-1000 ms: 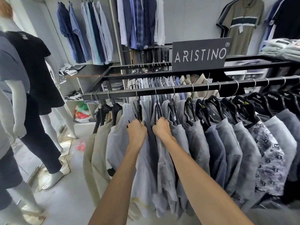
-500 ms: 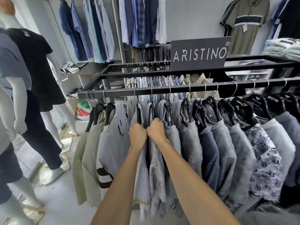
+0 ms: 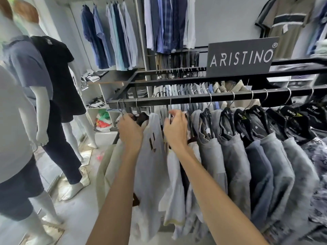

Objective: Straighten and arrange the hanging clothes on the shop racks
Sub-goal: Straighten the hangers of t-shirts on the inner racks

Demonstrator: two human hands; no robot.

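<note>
A black rail (image 3: 221,97) carries a row of shirts on dark hangers. My left hand (image 3: 131,132) grips the hanger tops of the pale shirts (image 3: 113,167) at the rail's left end. My right hand (image 3: 175,132) is a little to the right, its fingers curled round the neck of a hanger (image 3: 170,115) under its hook. A white shirt (image 3: 154,161) hangs between my two hands. Grey and blue-grey shirts (image 3: 235,156) hang evenly spaced to the right of my right hand.
Three dressed mannequins (image 3: 58,82) stand on the floor to the left. A dark ARISTINO sign (image 3: 241,57) sits on the upper bar, with a second rail of shirts (image 3: 185,89) behind. Shirts hang on the back wall (image 3: 109,36), above a low shelf (image 3: 99,110).
Both hands have moved left along the rail and come apart. The left hand now holds the end hangers, and the white shirt shows between the hands.
</note>
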